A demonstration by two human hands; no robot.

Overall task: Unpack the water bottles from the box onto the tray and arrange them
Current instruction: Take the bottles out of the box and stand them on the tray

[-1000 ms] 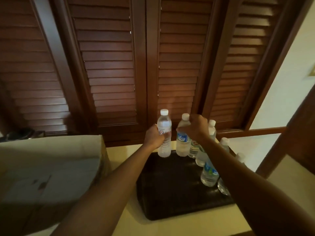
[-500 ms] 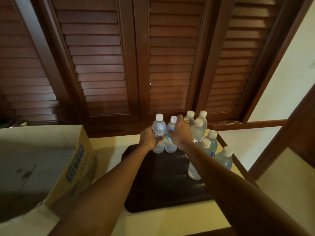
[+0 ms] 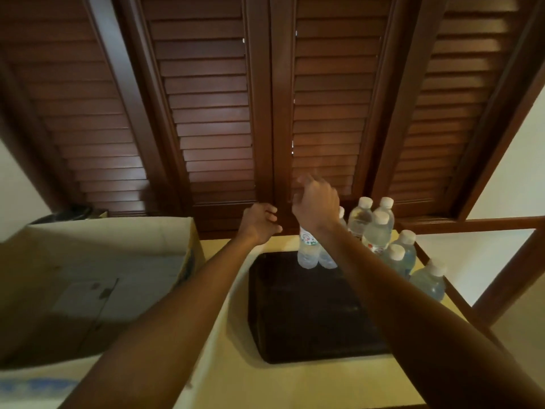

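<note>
box (image 3: 97, 261): nearest, on the left of the counter, top flaps open; what is inside cannot be made out from here.
tray (image 3: 306, 320): dark, just right of the box on the pale counter (image 3: 236, 379); its near and middle part lies bare.
bottles along the right edge (image 3: 395, 252): a cluster standing upright from the near right corner to the far right corner, white caps up, close together.
two bottles at the far edge (image 3: 308, 252): upright side by side at the tray's far rim, long axis vertical, caps hidden behind the right wrist, printed label on the left one facing the camera.
left hand (image 3: 259, 224): fingers loosely curled, nothing in it, hanging just left of the pair and clear of them.
right hand (image 3: 317, 206): above the pair's caps, fingers half open, holding nothing that shows.
shutters (image 3: 218, 113): dark louvred wood behind everything.
step in hand: judged as letting go of the pair just set down and heading to the box for more.
doing it well: lift both hands straight up and away so the wrist does not clip the caps; fill the far row leftward next, keeping each bottle vertical and touching its neighbour.
</note>
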